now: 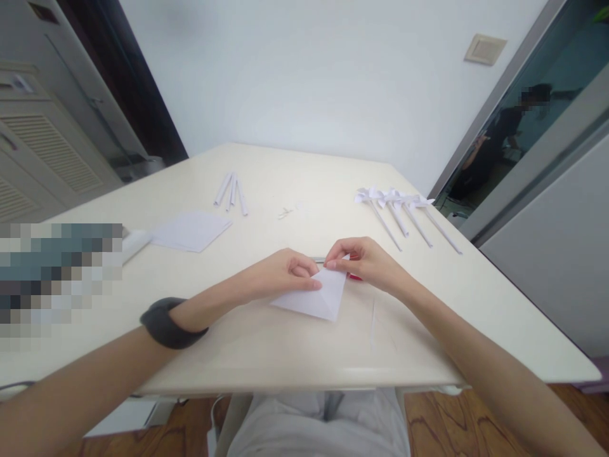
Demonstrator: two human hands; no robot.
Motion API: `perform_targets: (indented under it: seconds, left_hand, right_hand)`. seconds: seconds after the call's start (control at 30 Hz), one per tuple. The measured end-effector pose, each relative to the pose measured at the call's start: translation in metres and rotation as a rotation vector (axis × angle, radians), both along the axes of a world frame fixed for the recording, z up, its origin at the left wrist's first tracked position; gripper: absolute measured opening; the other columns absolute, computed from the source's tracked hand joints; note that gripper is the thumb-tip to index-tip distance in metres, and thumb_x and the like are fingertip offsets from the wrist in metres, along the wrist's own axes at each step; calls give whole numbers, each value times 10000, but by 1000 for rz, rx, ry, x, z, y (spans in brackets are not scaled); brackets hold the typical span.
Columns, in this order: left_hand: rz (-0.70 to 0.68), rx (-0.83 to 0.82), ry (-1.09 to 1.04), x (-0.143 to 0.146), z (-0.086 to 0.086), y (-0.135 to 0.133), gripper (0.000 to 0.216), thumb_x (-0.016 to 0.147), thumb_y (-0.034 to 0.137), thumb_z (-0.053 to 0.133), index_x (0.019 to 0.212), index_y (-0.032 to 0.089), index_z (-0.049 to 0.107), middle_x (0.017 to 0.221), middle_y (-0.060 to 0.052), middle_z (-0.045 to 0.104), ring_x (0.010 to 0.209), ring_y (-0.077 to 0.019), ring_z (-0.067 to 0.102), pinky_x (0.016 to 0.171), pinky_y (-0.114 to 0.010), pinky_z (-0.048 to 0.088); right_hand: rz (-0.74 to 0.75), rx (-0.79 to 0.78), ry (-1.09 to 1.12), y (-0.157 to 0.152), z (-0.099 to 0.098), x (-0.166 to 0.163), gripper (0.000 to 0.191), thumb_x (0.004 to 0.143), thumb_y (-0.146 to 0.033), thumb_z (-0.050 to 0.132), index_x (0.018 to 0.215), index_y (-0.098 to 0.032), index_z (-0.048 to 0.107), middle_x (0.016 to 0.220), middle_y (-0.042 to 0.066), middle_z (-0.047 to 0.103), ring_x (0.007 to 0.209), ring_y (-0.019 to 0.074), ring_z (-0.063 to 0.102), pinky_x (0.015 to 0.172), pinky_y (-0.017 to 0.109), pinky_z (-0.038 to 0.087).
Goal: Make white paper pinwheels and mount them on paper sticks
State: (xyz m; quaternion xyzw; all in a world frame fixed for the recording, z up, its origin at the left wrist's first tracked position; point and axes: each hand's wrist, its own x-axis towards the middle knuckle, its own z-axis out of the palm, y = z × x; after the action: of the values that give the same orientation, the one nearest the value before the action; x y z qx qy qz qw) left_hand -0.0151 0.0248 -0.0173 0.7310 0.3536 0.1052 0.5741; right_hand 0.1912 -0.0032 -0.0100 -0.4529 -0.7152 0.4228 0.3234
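A white sheet of paper with a crease across it is held just above the front part of the table. My left hand grips its upper left edge between thumb and fingers. At its top right corner, my right hand pinches the paper with thumb and forefinger. A red-handled tool, perhaps scissors, lies mostly hidden behind the paper and my right hand. Near my right forearm, a thin white strip rests on the table.
Several paper pinwheels on sticks lie at the back right. Rolled paper tubes lie at the back left, with stacked paper sheets nearer. Small white scraps sit mid-table. A person is beyond the doorway.
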Motion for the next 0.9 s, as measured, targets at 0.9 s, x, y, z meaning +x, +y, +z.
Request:
perform_targets:
  seconds: [0.9]
  left_hand:
    - [62,104,58,3,6,-2,212,665,378,650,647,169,618,460,51,504,402,-75,358,406,-210,207]
  right_hand:
    - [123,-39,-162,11,13,30,143,759,-281,594,705,-151,623,622,1,576,587,119,513,527,235,377]
